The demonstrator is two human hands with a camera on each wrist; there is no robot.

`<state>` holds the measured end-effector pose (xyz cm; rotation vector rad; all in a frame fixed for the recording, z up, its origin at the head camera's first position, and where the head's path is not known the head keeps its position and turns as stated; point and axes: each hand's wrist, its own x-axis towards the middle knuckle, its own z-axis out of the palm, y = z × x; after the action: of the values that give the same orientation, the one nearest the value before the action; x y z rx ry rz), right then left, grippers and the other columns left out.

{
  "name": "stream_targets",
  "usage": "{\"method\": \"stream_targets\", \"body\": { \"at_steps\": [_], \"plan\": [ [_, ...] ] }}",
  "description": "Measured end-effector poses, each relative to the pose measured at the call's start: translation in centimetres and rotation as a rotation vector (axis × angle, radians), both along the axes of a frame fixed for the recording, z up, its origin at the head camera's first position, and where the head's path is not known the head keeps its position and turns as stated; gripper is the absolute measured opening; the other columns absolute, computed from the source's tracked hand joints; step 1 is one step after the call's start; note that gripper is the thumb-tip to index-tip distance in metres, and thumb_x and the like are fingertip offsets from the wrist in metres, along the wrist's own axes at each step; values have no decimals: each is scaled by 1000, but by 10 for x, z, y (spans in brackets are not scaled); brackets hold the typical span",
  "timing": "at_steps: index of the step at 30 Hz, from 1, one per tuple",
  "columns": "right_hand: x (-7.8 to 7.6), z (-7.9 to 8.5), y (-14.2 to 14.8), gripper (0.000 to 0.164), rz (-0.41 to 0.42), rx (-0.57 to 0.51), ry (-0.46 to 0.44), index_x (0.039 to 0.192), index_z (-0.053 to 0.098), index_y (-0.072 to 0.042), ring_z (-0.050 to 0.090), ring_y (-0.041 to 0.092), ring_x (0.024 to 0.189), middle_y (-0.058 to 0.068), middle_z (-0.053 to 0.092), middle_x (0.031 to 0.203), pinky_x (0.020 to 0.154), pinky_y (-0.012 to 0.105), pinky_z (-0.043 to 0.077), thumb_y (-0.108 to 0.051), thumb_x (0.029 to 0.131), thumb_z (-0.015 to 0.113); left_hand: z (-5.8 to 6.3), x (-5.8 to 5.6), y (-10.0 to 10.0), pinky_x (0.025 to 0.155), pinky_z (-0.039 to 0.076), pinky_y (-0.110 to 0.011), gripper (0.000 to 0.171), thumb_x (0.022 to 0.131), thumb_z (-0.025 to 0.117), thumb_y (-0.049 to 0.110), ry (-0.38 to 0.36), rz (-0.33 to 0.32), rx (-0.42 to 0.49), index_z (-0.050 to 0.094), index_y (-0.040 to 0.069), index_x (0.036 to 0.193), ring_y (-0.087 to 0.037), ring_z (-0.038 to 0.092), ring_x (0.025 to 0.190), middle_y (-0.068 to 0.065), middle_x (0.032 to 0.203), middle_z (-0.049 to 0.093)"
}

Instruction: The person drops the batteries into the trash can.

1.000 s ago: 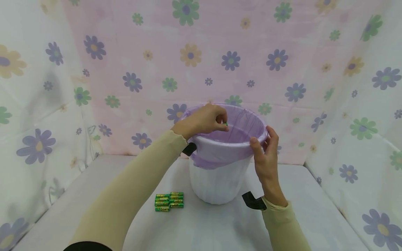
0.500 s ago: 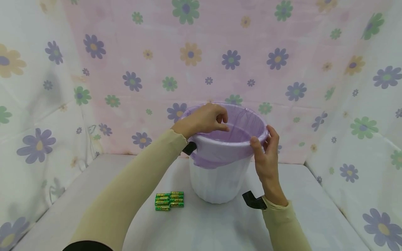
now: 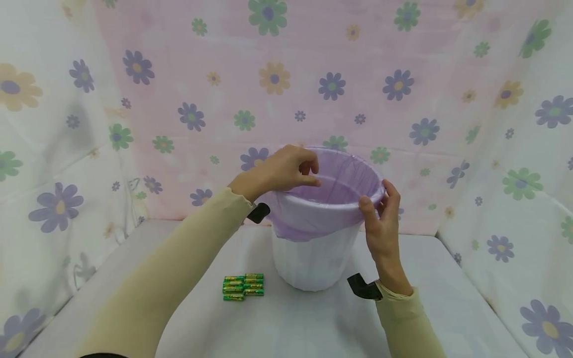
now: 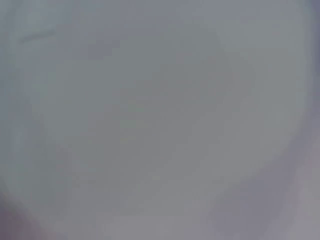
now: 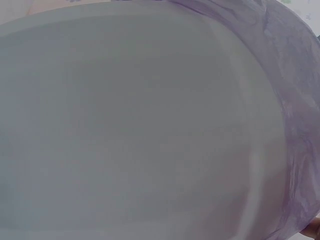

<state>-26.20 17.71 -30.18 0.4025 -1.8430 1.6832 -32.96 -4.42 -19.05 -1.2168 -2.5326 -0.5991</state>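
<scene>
A white trash bin (image 3: pixel 313 263) stands upright, a purple trash bag (image 3: pixel 309 226) lining it and folded over the rim. My left hand (image 3: pixel 282 171) is over the bin's near left rim, its thumb and bent fingers apart with nothing seen between them. My right hand (image 3: pixel 380 223) grips the bin's right rim through the bag, thumb on the near side. In the right wrist view the bin wall (image 5: pixel 150 120) fills most of the frame, beside the purple bag (image 5: pixel 302 90). The left wrist view shows a blurred pale bin surface (image 4: pixel 160 120).
Several green and gold batteries (image 3: pixel 243 287) lie in two side-by-side columns on the white table (image 3: pixel 286 328), left of the bin. Flowered cloth (image 3: pixel 215 144) hangs behind and on both sides.
A green battery tip showed at my left fingertips a second ago and then dropped out of sight over the bin. That hand has since drawn slightly left; my right hand keeps its grip.
</scene>
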Motion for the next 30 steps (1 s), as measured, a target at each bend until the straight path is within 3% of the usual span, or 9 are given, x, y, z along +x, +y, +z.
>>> {"method": "stream_targets", "body": {
  "at_steps": [11,18,23,30],
  "plan": [
    [1,0,-1,62,-4,0,-7,139,22,-22,43,19,108,16,37,128,89,36,37,-27,87,55,6,28,-34,63,42,-25,22,77,71,30,-20,0,45,60,13,86,-12,48,64,1,68,53],
    [1,-1,0,62,-6,6,-6,140,21,-21,43,19,108,14,36,129,89,36,37,-28,88,54,1,40,-55,65,43,-25,20,77,71,25,39,-7,68,61,11,87,-11,49,67,3,71,53],
    [0,0,0,61,0,-4,16,139,22,-23,43,21,108,15,37,129,87,34,38,-27,88,55,-9,49,-70,64,43,-26,17,78,70,26,51,-14,95,61,15,87,-9,49,68,6,73,54],
    [0,0,0,61,2,-4,-1,138,23,-25,41,18,109,13,37,130,88,36,38,-28,87,56,-34,63,-88,60,42,-25,19,77,71,25,56,-10,134,62,13,89,-7,48,66,7,73,53]
  ]
}}
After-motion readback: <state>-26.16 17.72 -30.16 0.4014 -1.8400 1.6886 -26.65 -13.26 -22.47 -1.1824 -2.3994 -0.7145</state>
